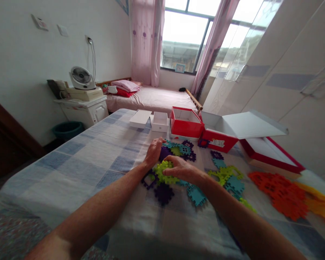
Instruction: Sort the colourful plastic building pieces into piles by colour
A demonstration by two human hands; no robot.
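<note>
On the checked cloth of the table (92, 162) lies a spread of toothed plastic building tiles. My left hand (153, 151) rests with curled fingers on a purple tile (164, 152) beside teal tiles (182, 148). My right hand (180, 169) lies palm down, fingers pressed onto a lime-green tile cluster (162, 170). Dark purple tiles (164, 193) and a teal tile (196, 195) lie just in front of my hands. More lime and teal tiles (227, 177) sit to the right.
A red open box (186, 124), a second red box with a white lid (227, 137) and small white boxes (159, 122) stand at the table's far side. Orange tiles (281, 195) and yellow tiles (322, 204) lie at right. Beyond are a bed, a fan on a nightstand and wardrobe doors.
</note>
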